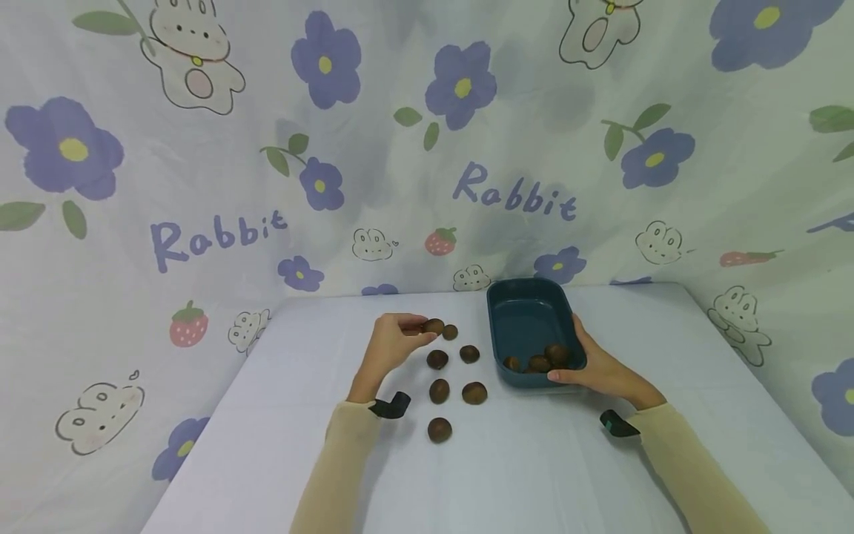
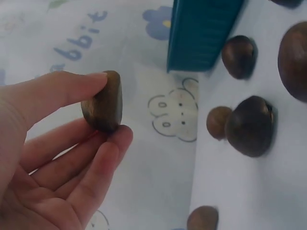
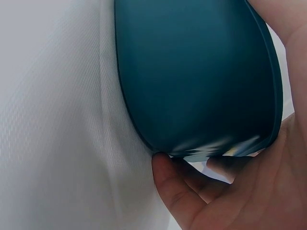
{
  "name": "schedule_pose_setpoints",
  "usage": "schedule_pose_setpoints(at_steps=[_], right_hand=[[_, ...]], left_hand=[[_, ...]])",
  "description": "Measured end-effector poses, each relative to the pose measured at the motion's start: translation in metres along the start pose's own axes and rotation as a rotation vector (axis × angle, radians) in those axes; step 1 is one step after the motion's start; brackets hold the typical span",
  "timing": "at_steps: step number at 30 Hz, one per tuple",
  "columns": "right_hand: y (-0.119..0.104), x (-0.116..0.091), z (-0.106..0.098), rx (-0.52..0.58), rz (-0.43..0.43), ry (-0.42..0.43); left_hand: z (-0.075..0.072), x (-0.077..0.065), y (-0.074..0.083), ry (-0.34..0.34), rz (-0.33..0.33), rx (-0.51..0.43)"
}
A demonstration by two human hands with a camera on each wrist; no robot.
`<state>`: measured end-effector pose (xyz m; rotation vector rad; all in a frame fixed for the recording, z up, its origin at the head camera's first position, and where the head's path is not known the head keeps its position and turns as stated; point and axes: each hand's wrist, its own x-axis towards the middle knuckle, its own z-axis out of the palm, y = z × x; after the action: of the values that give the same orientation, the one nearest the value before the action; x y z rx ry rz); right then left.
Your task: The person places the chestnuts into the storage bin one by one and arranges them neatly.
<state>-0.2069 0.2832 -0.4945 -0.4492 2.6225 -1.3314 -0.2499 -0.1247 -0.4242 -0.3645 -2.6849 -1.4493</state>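
Observation:
My left hand (image 1: pixel 392 347) pinches a brown chestnut (image 2: pixel 109 103) between thumb and fingers, at the far end of a group of loose chestnuts. In the left wrist view the held chestnut is seen edge-on. My right hand (image 1: pixel 603 374) grips the near right corner of a dark teal rectangular container (image 1: pixel 530 319), its thumb along the near rim and its fingers on the outer side. Several chestnuts (image 1: pixel 557 354) lie inside, gathered at the container's near end. In the right wrist view the container's smooth wall (image 3: pixel 196 76) fills the middle, and its contents are hidden.
Several loose chestnuts (image 1: pixel 474 393) lie on the white tabletop (image 1: pixel 547 467), left of the container, in two rough columns. The nearest chestnut (image 1: pixel 439 430) is close to my left forearm. Behind the table hangs a cloth (image 1: pixel 387 178) printed with rabbits and flowers.

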Motion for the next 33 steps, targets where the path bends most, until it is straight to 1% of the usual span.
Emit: schedule_pose_setpoints(at_steps=[7,10,15,21,26,33], right_hand=[[0.0,-0.001,0.0,-0.008,0.015,0.002],[-0.002,-0.002,0.001,-0.001,0.026,0.003],[-0.004,-0.002,0.002,0.01,0.037,0.006],[-0.003,-0.001,0.003,0.005,0.022,0.019],[-0.003,-0.001,0.002,-0.025,0.037,0.023],[-0.003,-0.003,0.0,0.008,0.035,0.001]], left_hand=[[0.006,-0.001,0.008,-0.004,0.029,-0.091],[0.011,-0.001,0.011,-0.027,0.057,-0.133],[0.019,0.001,0.014,-0.08,0.097,-0.161],[0.029,0.004,0.02,-0.133,0.107,-0.161],[0.037,0.009,0.028,-0.158,0.124,-0.153],[0.052,0.018,0.038,-0.19,0.171,-0.113]])
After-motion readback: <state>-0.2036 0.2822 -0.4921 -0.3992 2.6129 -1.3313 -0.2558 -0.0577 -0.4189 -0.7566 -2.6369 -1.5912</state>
